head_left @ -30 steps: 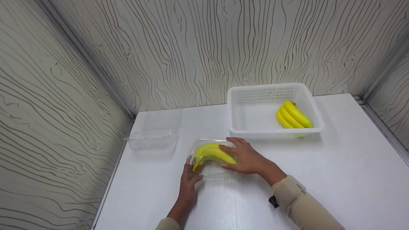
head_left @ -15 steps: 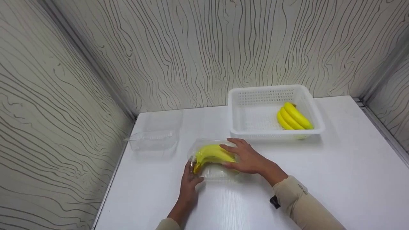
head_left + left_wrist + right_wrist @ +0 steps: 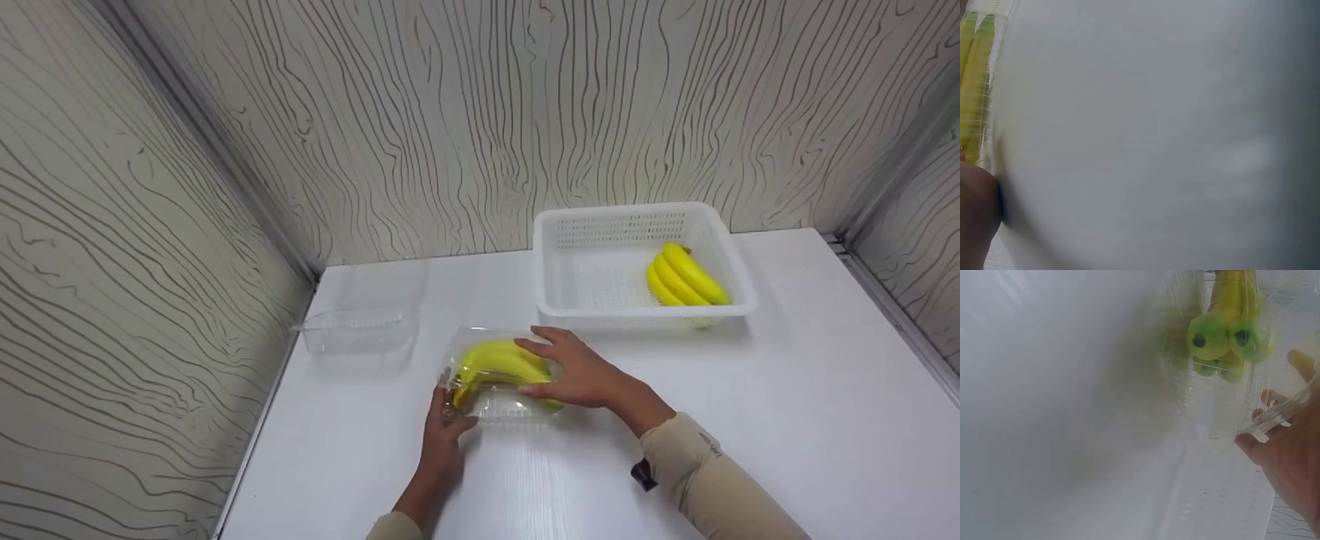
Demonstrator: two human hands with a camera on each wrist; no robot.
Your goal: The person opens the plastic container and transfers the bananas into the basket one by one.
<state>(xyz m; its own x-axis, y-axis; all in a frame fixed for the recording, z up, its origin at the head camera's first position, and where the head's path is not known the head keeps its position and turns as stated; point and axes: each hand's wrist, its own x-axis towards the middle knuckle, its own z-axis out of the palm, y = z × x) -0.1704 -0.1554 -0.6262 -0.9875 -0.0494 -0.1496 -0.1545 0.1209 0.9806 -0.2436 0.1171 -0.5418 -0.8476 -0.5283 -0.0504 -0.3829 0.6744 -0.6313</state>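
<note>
A clear plastic clamshell container point(image 3: 501, 405) lies on the white table point(image 3: 750, 420) with a bunch of yellow bananas point(image 3: 495, 361) inside it. My right hand point(image 3: 559, 367) lies spread on its lid, fingers on top and thumb at the front edge. My left hand point(image 3: 444, 424) touches the container's front left corner with its fingertips. In the right wrist view the bananas' point(image 3: 1227, 337) ends show through the clear container point(image 3: 1213, 410), with my right hand point(image 3: 1292, 467) at its edge. The left wrist view shows only a bit of my left hand point(image 3: 974, 214), the bananas point(image 3: 974, 73) and bare table.
A white perforated basket point(image 3: 585, 259) stands at the back right with a second bunch of bananas point(image 3: 684, 274) in it. An empty clear container point(image 3: 360, 334) sits at the back left by the wall. Patterned walls close the table in on three sides.
Both hands stay where they were on the container. Only the view has shifted a little.
</note>
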